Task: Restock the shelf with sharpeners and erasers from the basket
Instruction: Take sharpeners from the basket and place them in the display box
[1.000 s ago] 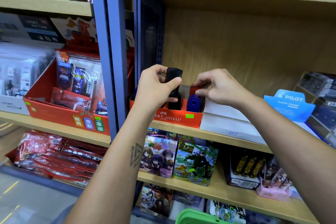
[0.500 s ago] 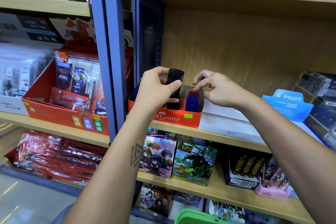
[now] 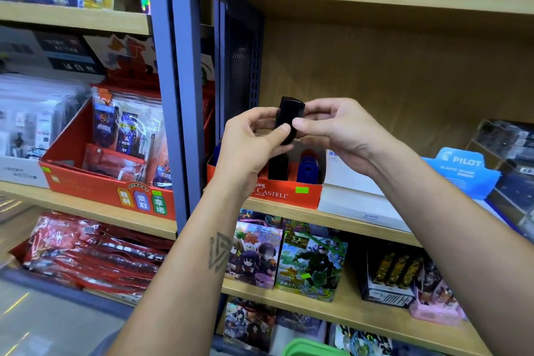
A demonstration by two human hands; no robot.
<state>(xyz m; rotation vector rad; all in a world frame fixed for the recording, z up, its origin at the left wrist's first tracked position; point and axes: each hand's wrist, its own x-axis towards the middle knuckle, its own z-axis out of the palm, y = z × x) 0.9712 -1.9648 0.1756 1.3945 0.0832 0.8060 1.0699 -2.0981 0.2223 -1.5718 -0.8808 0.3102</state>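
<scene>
In the head view, your left hand (image 3: pixel 250 140) and your right hand (image 3: pixel 332 130) both pinched one black sharpener (image 3: pixel 289 118), held upright just above the red display box (image 3: pixel 289 193) on the shelf (image 3: pixel 361 221). Your left thumb pressed its front face low down; the left fingers were curled behind it. Your right thumb touched the same face from the other side, and the right fingers curled over its top edge. Directly below the grip, another black sharpener (image 3: pixel 277 166) and blue ones (image 3: pixel 307 167) stood in the box.

I judge the piece was light and stiff, with glossy plastic that may slip. It was better to take it by the narrow sides, near the middle. The green basket (image 3: pixel 312 350) was far below your hands.
</scene>
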